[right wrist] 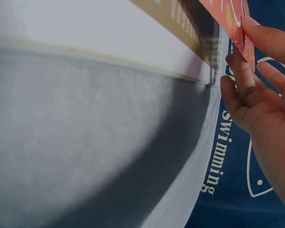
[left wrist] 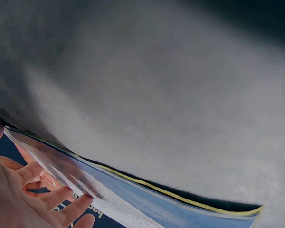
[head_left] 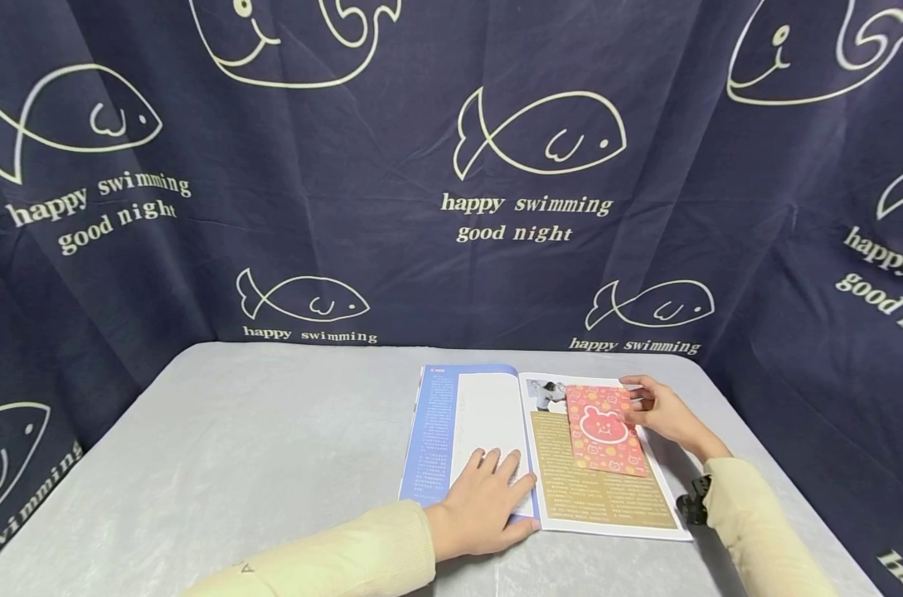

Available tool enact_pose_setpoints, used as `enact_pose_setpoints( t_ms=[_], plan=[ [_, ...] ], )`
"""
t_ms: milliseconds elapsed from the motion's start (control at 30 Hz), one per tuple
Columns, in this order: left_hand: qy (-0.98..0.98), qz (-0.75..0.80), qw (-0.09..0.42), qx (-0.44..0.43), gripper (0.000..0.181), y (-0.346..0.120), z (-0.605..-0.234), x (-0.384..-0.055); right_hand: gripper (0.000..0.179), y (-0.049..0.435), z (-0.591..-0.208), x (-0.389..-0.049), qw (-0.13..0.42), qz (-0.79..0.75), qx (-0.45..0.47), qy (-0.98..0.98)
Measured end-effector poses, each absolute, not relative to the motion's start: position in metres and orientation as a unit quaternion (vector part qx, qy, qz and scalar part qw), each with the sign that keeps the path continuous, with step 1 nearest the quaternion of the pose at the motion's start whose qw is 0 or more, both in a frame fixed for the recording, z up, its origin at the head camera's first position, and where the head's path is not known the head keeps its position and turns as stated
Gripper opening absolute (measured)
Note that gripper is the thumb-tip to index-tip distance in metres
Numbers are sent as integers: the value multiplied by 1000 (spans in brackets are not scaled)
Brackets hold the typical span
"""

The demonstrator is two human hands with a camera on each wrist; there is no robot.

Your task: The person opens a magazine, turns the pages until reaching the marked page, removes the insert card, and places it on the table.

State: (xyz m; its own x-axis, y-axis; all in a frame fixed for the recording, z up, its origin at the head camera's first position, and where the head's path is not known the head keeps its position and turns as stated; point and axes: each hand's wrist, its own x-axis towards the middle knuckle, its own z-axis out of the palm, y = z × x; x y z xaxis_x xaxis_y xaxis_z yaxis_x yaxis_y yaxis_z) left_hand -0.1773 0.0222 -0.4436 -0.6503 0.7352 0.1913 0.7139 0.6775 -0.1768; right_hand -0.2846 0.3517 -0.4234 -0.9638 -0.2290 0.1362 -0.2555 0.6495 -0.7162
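Note:
A magazine (head_left: 488, 406) lies spread on the table, a blue-bordered white page on the left and a brown text page with a small photo on the right. My left hand (head_left: 487, 504) rests with spread fingers on the lower left page, by the fold. Over the right page, my right hand (head_left: 669, 416) pinches the upper right edge of a pink bear-print card (head_left: 587, 448). In the right wrist view the thumb is on the front of the card (right wrist: 228, 16) and a finger is behind it. The card covers part of the brown text.
The grey-covered table (head_left: 272, 439) extends to the left of the magazine. Behind it and at both sides hangs a dark blue curtain (head_left: 406, 249) with white fish drawings and lettering. A black device (head_left: 694, 501) is on the right wrist.

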Motion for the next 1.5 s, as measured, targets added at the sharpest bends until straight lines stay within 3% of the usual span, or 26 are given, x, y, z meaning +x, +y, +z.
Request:
enact_pose_setpoints(
  t_ms=[333, 633, 1500],
  plan=[
    [-904, 45, 139, -401, 55, 22, -445, -178, 55, 355, -425, -284, 31, 422, 132, -896],
    [-906, 44, 132, -401, 56, 22, -444, -178, 56, 354, -421, -281, -2, 478, 128, -869],
    [-903, 38, 132, -406, 54, 22, -443, -178, 55, 366, -417, -278, 0, 548, 158, -822]
  ],
)
